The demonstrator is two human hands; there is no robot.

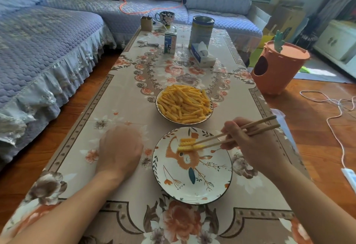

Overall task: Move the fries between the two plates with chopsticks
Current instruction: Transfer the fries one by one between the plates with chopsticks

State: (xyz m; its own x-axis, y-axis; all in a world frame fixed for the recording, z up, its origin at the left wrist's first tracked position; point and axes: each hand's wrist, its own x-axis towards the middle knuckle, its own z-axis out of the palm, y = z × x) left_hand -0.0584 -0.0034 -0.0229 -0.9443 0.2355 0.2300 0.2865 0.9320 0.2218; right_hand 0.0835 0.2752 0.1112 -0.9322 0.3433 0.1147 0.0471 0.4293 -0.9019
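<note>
A far plate point(209, 115) is heaped with yellow crinkle fries point(184, 103). Nearer to me lies a white plate point(192, 189) painted with an orange animal and flowers; three fries point(187, 144) lie on its far part. My right hand point(248, 141) grips a pair of wooden chopsticks point(231, 135), whose tips reach the nearest fry on the near plate. Whether the tips pinch that fry I cannot tell. My left hand point(120, 147) rests on the tablecloth to the left of the near plate, fingers curled under, holding nothing.
Further along the flowered tablecloth point(119, 109) stand a milk carton point(170, 42), a tissue pack point(203, 55), a tall tin point(201, 31), a mug point(165, 18), a small box point(146, 23) and keys point(147, 44). A blue sofa point(48, 41) runs along the left; an orange bin point(277, 66) and white cables point(335, 116) are on the floor at right.
</note>
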